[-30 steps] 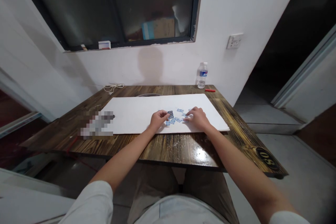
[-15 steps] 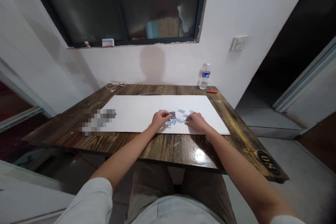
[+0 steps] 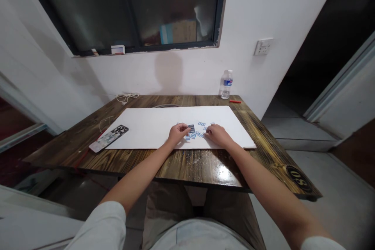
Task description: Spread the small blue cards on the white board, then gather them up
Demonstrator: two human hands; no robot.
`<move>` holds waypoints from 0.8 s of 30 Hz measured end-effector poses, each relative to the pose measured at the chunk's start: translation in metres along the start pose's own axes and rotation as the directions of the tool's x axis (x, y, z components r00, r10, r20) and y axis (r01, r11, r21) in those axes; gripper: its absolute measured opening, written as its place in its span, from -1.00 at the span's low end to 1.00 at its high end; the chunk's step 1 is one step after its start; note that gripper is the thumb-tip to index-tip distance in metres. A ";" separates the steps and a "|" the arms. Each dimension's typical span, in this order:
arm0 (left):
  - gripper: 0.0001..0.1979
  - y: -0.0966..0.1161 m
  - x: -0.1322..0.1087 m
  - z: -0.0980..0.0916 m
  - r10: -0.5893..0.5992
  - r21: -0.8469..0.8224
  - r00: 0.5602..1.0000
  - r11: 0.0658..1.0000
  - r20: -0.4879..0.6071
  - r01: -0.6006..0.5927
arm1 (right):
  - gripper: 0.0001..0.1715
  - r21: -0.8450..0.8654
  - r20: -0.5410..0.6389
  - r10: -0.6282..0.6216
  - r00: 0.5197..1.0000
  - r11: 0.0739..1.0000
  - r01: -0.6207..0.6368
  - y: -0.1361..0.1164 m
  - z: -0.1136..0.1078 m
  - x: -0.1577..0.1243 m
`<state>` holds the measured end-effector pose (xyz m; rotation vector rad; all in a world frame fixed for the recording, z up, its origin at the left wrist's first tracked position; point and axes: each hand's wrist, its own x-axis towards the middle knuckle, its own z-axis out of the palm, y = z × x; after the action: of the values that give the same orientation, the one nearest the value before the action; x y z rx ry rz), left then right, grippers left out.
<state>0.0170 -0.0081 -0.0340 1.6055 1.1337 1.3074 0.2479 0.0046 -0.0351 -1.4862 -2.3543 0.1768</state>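
Note:
Between thumb and fingers, my left hand (image 3: 177, 134) pinches a small dark rectangular piece with lighter bars (image 3: 191, 128), held just above a white board (image 3: 146, 125). To its right, my right hand (image 3: 217, 135) is closed with fingertips down near the board; what they grip, if anything, is too small to make out. Several small blue-edged barred pieces (image 3: 201, 124) lie scattered on the board between and around both hands. Some of them are partly hidden behind my fingers.
A phone in a patterned case (image 3: 109, 139) lies across the board's left edge. A water bottle (image 3: 226, 84) and a red pen-like stick (image 3: 235, 102) are at the back right of the wooden table (image 3: 187, 164). A white cable (image 3: 127, 96) lies back left.
My right hand has shifted slightly left, closer to the pieces in the middle. My left hand keeps its pinch on the dark piece. The view has moved a little.

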 end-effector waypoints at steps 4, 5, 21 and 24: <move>-0.65 0.000 0.000 0.000 -0.008 -0.012 1.000 1.000 -0.009 0.008 | -0.75 -0.013 0.016 -0.012 1.000 1.000 0.013 0.002 -0.001 0.000; -0.65 0.000 0.000 0.000 -0.010 -0.014 1.000 1.000 -0.012 0.010 | -0.77 -0.023 0.024 -0.021 0.999 0.999 0.022 0.002 -0.002 0.000; -0.65 0.001 0.000 0.000 -0.025 -0.001 1.000 1.000 0.016 0.025 | -0.75 -0.110 -0.096 -0.088 0.991 0.991 0.078 -0.008 -0.012 -0.004; -0.66 0.001 0.000 -0.001 -0.017 0.023 1.000 1.000 0.026 0.016 | -0.78 0.012 -0.199 -0.146 0.969 0.988 0.151 -0.008 -0.010 -0.005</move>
<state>0.0163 -0.0083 -0.0331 1.6221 1.1476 1.2631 0.2461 -0.0043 -0.0247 -1.2463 -2.2808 0.0221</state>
